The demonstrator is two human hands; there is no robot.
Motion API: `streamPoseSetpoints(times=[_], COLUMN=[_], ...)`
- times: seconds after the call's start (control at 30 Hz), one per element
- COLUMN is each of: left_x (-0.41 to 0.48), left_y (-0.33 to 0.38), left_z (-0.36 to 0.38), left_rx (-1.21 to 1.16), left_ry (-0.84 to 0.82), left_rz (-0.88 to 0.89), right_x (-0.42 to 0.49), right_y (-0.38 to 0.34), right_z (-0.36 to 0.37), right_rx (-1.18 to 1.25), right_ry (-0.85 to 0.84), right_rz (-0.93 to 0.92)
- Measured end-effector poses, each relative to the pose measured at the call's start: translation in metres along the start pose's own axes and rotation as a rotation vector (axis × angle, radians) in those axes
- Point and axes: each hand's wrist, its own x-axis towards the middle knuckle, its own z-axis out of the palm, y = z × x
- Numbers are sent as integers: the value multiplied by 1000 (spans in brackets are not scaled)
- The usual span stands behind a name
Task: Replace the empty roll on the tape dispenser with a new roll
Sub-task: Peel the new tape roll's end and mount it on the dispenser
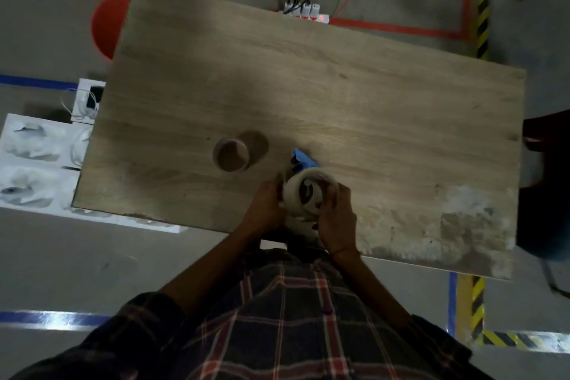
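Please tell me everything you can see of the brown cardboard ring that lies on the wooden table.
The brown cardboard ring is a short hollow tube, apparently an empty tape core with a pale rim. It stands on one end, opening up, on the wooden table, casting a round shadow. Only the table touches it.

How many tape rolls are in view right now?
2. The empty core lies on the table, left of the blue dispenser; the new roll is held between left hand and right hand. None else shows.
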Motion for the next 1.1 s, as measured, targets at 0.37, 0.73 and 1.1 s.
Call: streamPoseSetpoints(times=[0.37, 0.73, 1.1], left_x=[-8, 1, -4], left_y=[2, 0, 10], left_z=[-24, -16, -21], left_rx=[-722, -544, -434], left_ry=[-12, 21, 125], left_rz=[-385, -365, -220], right_x=[17, 18, 10], right_y=[1, 5, -4], right_z=[35, 37, 22], right_rx=[-18, -25, -45], right_ry=[46, 28, -19], right_rz=[8, -22, 63])
